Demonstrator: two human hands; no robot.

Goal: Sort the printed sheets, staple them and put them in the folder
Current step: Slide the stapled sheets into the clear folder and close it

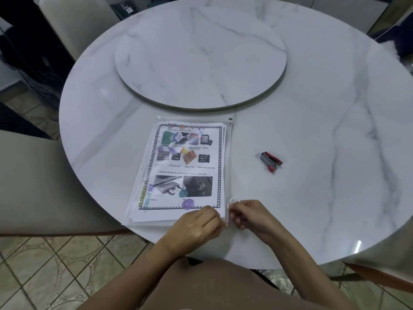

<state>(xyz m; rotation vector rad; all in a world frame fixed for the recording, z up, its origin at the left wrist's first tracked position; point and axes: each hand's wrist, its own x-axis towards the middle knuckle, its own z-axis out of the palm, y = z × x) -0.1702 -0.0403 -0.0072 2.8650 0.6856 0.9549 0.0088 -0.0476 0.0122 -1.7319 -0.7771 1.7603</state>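
sheets lie stacked inside clear folder at desk's near edge. stapler well apart, right. left hand pinches folder's near corner; right hand pinches zip pull. staples not discernible. judged: filing done, only zip remaining.

Sheets lie in the folder; left hand holds its corner, right hand seemingly pinches the slider.

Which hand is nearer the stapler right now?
Right. The right hand pinches the zip pull at the near corner of the folder, just left of the stapler and closer to the person. The left hand holds that corner, farther left.
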